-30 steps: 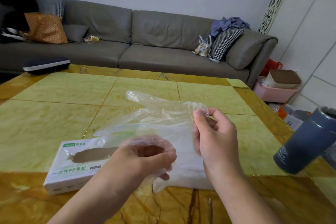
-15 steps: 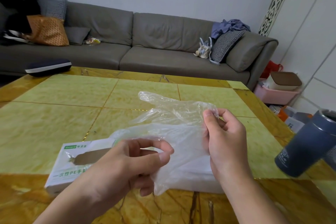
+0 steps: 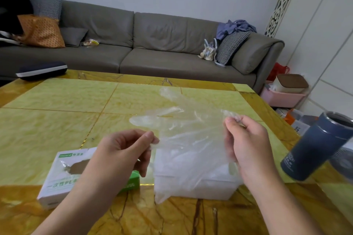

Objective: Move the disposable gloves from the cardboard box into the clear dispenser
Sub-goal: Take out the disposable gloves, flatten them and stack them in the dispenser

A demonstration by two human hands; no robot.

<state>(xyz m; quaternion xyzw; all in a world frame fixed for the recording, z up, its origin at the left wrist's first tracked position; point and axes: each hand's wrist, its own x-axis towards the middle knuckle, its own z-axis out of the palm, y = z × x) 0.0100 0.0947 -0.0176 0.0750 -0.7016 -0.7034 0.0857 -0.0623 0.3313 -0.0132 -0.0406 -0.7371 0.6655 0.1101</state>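
A thin clear disposable glove [image 3: 187, 139] is stretched flat in the air between my two hands, fingers pointing away and left. My left hand [image 3: 124, 150] pinches its left edge between thumb and forefinger. My right hand [image 3: 246, 143] pinches its right edge near the top. Under my left forearm lies the white and green cardboard glove box [image 3: 63, 175], its torn top opening showing. The clear dispenser [image 3: 200, 183] sits on the table right of the box, seen through the glove and partly hidden by it.
A dark blue cylindrical flask [image 3: 315, 150] stands at the table's right edge. The yellow-green marble table [image 3: 57, 116] stretches ahead toward a grey sofa [image 3: 152, 47]. A pink bin [image 3: 282, 95] sits on the floor at the right.
My hands have pulled apart, spreading the glove flat. My left hand shifted from inside the film to pinching its left edge, and the glove's fingers now fan out.
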